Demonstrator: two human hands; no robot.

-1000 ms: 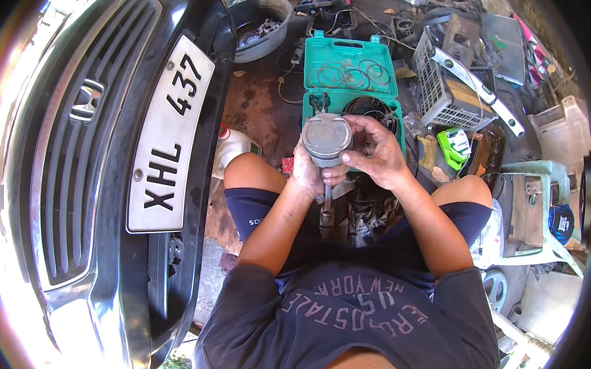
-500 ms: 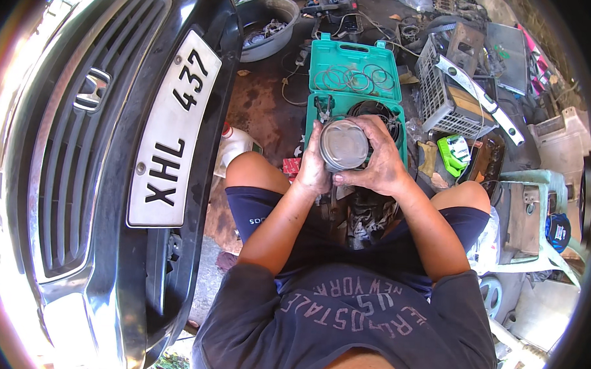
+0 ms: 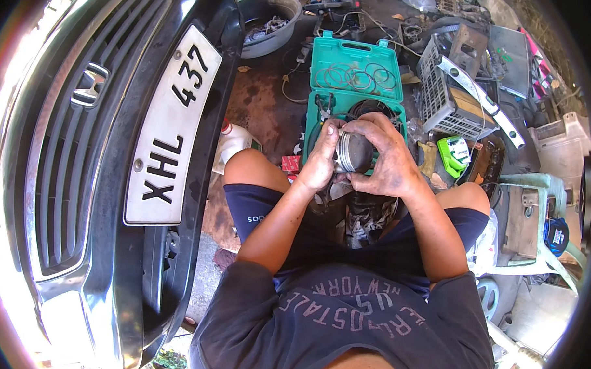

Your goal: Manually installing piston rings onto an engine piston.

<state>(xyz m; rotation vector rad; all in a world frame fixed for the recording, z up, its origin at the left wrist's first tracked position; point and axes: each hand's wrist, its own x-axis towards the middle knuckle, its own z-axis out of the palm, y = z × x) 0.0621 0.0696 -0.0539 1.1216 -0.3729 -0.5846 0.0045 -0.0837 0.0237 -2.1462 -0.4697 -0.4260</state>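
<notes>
Between my two hands is an engine piston, tilted so its ringed, grooved side shows toward the left and its dark crown faces right. My left hand is closed on the grooved side. My right hand curls round the crown side, thumb low and fingers over the top. Just beyond them lies an opened green plastic case. Several thin piston rings rest in its lid, and dark coiled rings sit in its lower half, partly hidden by my hands.
A car's front bumper fills the left side. Behind are a grey basin of parts and a grey crate with a spirit level across it. A bright green box and a pale green chair stand right; a white jug stands left.
The piston has been turned in my hands: its flat crown faced up toward me before, and now its grooved side shows. My right hand has rolled slightly over it.
</notes>
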